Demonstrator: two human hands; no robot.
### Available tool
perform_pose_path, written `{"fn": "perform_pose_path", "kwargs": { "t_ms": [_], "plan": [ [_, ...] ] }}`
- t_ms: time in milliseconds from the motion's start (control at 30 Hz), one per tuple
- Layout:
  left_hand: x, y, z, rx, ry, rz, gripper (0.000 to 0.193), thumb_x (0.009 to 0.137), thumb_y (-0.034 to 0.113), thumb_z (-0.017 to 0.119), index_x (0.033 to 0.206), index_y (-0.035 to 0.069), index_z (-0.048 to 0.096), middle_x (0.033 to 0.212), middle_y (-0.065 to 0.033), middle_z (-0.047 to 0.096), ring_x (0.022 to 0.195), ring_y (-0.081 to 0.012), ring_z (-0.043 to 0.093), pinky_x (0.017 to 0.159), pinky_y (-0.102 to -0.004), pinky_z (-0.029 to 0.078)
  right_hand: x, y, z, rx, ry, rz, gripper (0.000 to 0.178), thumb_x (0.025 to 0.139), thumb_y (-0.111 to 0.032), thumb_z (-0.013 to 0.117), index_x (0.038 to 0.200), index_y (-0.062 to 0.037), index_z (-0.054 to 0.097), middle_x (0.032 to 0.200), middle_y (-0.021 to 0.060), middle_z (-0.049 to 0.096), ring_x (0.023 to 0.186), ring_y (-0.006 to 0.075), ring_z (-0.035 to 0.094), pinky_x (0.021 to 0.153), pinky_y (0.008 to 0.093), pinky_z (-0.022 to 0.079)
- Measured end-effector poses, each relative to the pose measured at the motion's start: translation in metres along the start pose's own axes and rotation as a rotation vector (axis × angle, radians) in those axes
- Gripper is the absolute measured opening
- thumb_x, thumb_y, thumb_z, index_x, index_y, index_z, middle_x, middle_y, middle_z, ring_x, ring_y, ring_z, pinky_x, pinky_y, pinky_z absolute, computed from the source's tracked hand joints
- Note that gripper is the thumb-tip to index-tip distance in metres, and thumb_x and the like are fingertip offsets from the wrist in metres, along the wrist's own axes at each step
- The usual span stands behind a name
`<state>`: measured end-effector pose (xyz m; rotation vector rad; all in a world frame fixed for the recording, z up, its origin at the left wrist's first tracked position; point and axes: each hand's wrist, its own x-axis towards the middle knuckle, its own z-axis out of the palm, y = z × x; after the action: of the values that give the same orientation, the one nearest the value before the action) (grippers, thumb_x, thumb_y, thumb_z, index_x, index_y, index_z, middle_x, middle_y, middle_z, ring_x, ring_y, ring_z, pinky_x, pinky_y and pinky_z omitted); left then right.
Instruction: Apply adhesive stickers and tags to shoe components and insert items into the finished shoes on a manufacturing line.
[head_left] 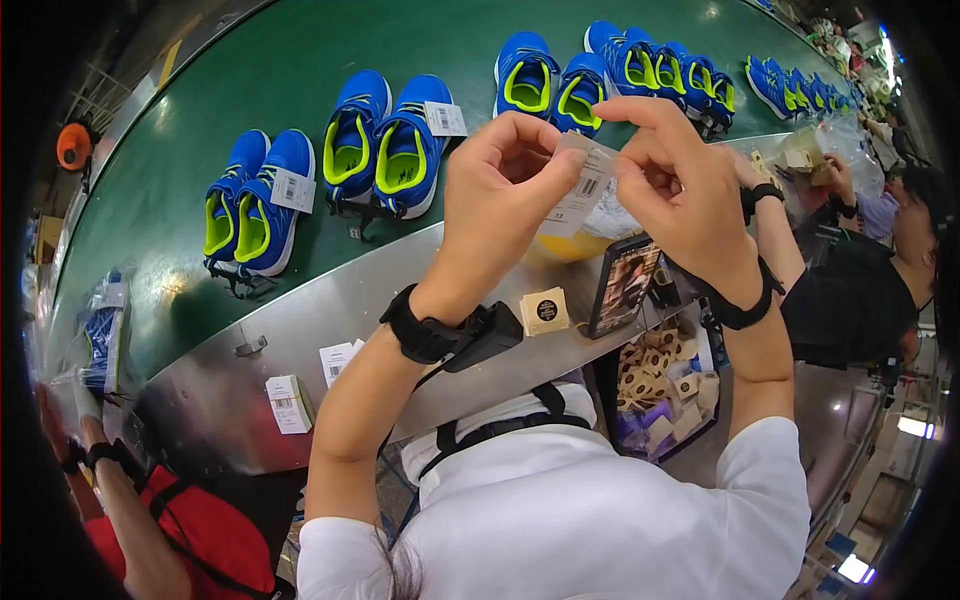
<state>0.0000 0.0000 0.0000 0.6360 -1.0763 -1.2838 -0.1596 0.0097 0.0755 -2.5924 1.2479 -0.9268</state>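
Note:
A white hang tag (pixel 586 192) with a barcode is held up above the bench edge. My left hand (pixel 505 190) pinches it between thumb and fingers. Close against the tag's right edge is my right hand (pixel 685 185), fingers curled in and index finger bent over the top; what it grips, if anything, is hidden. Behind the hands, a pair of blue shoes (pixel 525 75) with lime-green lining stands partly covered. To the left, another blue pair (pixel 415 145) and a farther-left pair (pixel 285 195) each carry a white tag.
Shoes stand along a green belt (pixel 200 100). On the metal ledge (pixel 210 400) are a banded tag stack (pixel 290 405), brown cards (pixel 545 312) and a propped phone (pixel 628 285). Below is a bin of brown tags (pixel 660 385). Co-workers' arms (pixel 125 500) show on both sides.

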Motion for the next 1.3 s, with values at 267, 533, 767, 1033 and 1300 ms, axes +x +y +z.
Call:
{"fn": "perform_pose_path", "kwargs": {
  "t_ms": [267, 533, 767, 1033, 1300],
  "plan": [
    [0.009, -0.006, 0.005, 0.041, -0.042, -0.002, 0.012, 0.079, 0.007, 0.068, 0.086, 0.002, 0.059, 0.074, -0.0015, 0.062, 0.066, -0.0064, 0.058, 0.059, -0.0207, 0.045, 0.003, 0.014, 0.003, -0.011, 0.014, 0.034, 0.033, 0.077, -0.001, 0.059, 0.109, -0.0067, 0.058, 0.064, 0.0043, 0.059, 0.049, 0.0156, 0.056, 0.048, 0.0262, 0.044],
    [0.029, -0.017, 0.023, 0.799, -0.052, 1.091, 0.018, 0.064, 0.003, 0.067, 0.082, 0.005, 0.062, 0.083, -0.008, 0.06, 0.074, -0.0229, 0.061, 0.06, -0.0317, 0.049, -0.001, 0.032, -0.034, 0.539, -0.224, 0.443, 0.014, 0.091, -0.006, 0.051, 0.102, 0.0002, 0.058, 0.073, -0.0018, 0.06, 0.058, 0.0047, 0.051, 0.051, 0.0196, 0.039],
    [0.058, -0.016, 0.04, 1.015, -0.18, 1.318, 0.013, 0.062, 0.012, 0.062, 0.07, 0.009, 0.053, 0.071, -0.0015, 0.047, 0.067, -0.0172, 0.053, 0.058, -0.0295, 0.044, -0.003, 0.058, -0.034, 0.041, 0.014, 0.194, 0.01, 0.085, -0.001, 0.06, 0.095, -0.003, 0.061, 0.078, -0.0041, 0.058, 0.057, 0.0023, 0.037, 0.051, 0.0196, 0.028],
    [0.114, -0.023, 0.032, 1.077, -0.38, 0.895, 0.021, 0.079, 0.027, 0.07, 0.086, 0.008, 0.065, 0.081, -0.0073, 0.062, 0.073, -0.0282, 0.06, 0.061, -0.0365, 0.048, 0.015, 0.117, -0.061, 0.351, 0.256, 0.257, 0.013, 0.094, -0.014, 0.055, 0.096, -0.0044, 0.062, 0.102, -0.0008, 0.066, 0.051, -0.0044, 0.029, 0.041, 0.0158, 0.018],
    [0.151, -0.107, -0.021, 1.3, -0.861, 0.446, 0.032, 0.091, 0.035, 0.053, 0.107, 0.01, 0.064, 0.105, -0.0085, 0.066, 0.084, -0.0293, 0.061, 0.076, -0.0384, 0.048, 0.001, 0.149, -0.099, 0.559, 0.318, 0.526, 0.008, 0.093, -0.012, 0.055, 0.096, -0.0053, 0.053, 0.082, 0.0076, 0.066, 0.05, -0.0007, 0.04, 0.043, 0.0135, 0.028]
  ]
}}
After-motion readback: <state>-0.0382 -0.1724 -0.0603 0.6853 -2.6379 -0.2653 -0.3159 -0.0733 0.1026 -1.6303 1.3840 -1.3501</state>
